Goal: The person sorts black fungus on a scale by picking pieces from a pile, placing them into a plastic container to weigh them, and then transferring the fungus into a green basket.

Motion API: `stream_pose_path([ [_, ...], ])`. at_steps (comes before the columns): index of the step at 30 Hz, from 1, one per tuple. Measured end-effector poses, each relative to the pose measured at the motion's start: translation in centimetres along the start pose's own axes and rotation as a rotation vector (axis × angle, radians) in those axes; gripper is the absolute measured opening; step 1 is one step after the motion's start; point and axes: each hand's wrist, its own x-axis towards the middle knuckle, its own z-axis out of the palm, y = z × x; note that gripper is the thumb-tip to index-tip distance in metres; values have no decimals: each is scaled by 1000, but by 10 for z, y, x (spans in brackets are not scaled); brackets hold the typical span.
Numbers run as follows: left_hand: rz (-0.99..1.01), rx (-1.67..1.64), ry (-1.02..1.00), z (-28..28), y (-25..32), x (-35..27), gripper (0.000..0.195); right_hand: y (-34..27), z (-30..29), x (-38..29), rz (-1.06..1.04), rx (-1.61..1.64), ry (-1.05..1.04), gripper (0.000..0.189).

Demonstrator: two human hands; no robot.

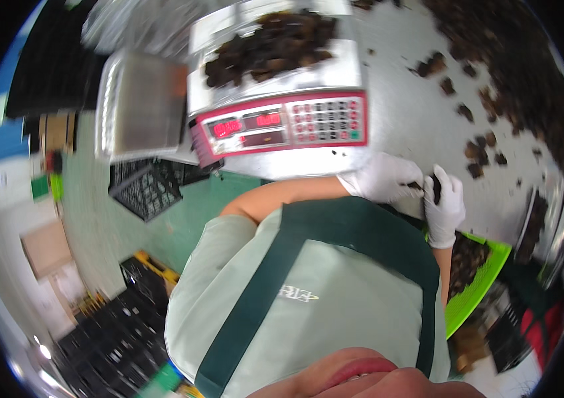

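My left hand (392,177), in a white glove, reaches across in front of my chest at the metal table's near edge and pinches a small dark-brown piece (414,185) at its fingertips. Close to its right, my right hand (443,204), also gloved in white, has another dark piece (436,187) between thumb and fingers. Beyond them a red-framed digital scale (329,122) bears a pile of dark-brown pieces (272,47), perhaps dried mushrooms. Several loose pieces (476,154) lie on the tabletop (396,109). Blur hides the exact kind of piece.
A large heap of similar pieces (516,64) spreads along the right. Below the table edge, a green plastic basket (481,293) holds more. Left of the scale are a translucent plastic container (137,104) and clear plastic bags (137,25). Black crates (108,333) stand on the floor.
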Motion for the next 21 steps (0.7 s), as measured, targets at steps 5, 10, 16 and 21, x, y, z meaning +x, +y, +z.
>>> stream_pose_path([
  [5,39,10,156,-6,-5,-23,11,5,17,54,-80,191,-83,25],
  [10,90,225,249,-52,16,-44,5,-64,11,155,-263,390,7,24],
  [16,45,460,573,-138,39,-89,23,-194,17,239,-602,594,27,28],
  [21,-19,406,1003,-197,43,-121,29,-258,58,253,-753,613,-180,31],
])
